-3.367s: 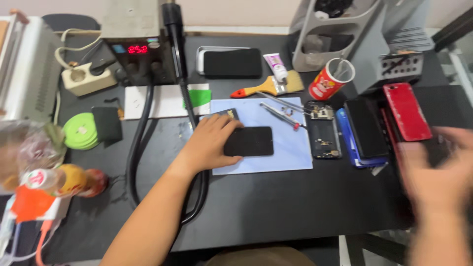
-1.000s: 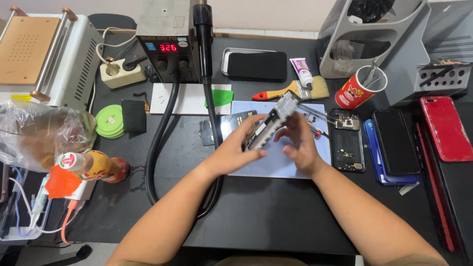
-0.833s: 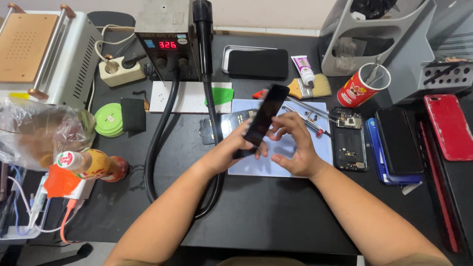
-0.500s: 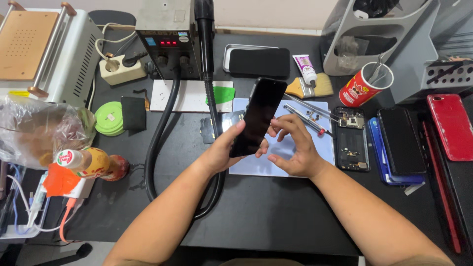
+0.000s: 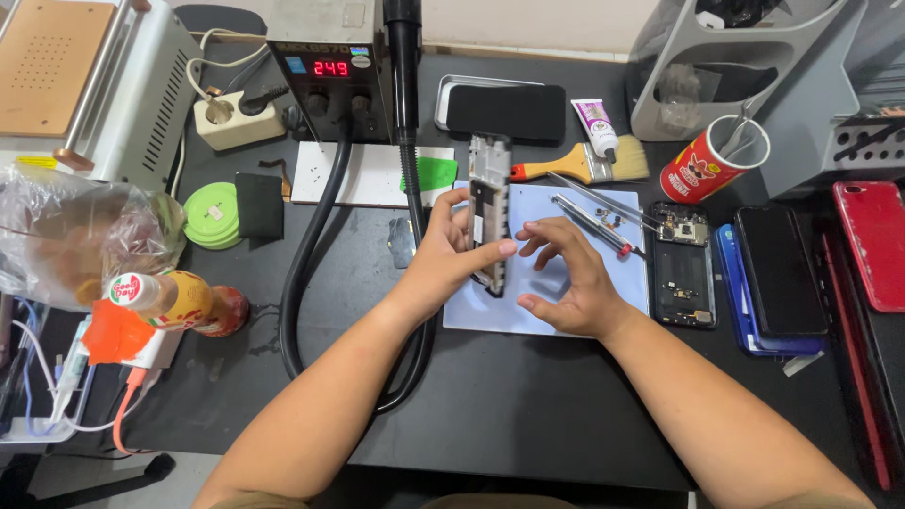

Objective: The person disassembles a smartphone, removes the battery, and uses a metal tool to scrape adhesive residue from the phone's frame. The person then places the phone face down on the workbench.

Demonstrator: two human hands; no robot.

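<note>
Black work table point(image 5: 528, 415) is carrying everything. At far left a big metal-cased machine point(image 5: 85, 85) with an orange perforated top is sitting; next to it a hot-air station point(image 5: 325, 66) is showing a red digit display, its thick black hose point(image 5: 306, 273) looping down across the table. A grey rack point(image 5: 754, 66) is standing at upper right. Light blue mat point(image 5: 566, 254) is lying mid-table under both hands. Left hand point(image 5: 448, 259) is gripping an opened phone point(image 5: 490, 212), fingers and thumb wrapped on its lower half, holding it edge-on and upright above the mat, inner frame side showing. Right hand point(image 5: 566, 278) is hovering just beside the phone's lower end, fingers loosely curled and spread, holding nothing; whether a fingertip is touching the phone, cannot tell. Right of the mat a gutted phone body point(image 5: 683, 264) is lying, then a black phone on a blue one point(image 5: 778, 273), then a red phone point(image 5: 872, 245). A red can point(image 5: 707, 165) with tools is standing near the rack. A brush point(image 5: 584, 165), a glue tube point(image 5: 597, 127) and a screwdriver point(image 5: 594, 221) are lying by the mat's top edge. Green tape rolls point(image 5: 212, 215) are sitting at left.
</note>
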